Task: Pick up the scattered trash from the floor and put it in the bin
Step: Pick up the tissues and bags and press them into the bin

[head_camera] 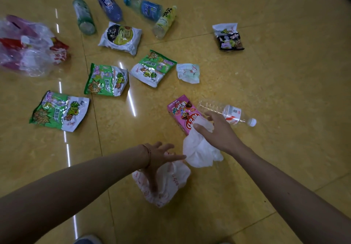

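Observation:
My right hand [218, 133] grips a crumpled white bag [199, 152] and holds it just above the floor, over the near end of a pink snack box [180, 111]. My left hand [159, 154] is spread with straight fingers over a white plastic bag with red print [171, 185], and one digit reaches down onto that bag. A clear water bottle [230, 111] lies right behind my right hand. No bin is in view.
Scattered on the yellow tiled floor are three green snack bags [60, 111] [106, 79] [152, 69], a white round-print pack [120, 37], several bottles [84, 16] at the back, a small white wrapper [188, 73], a dark wrapper [228, 37] and clear bags with red packs [28, 48] at the left.

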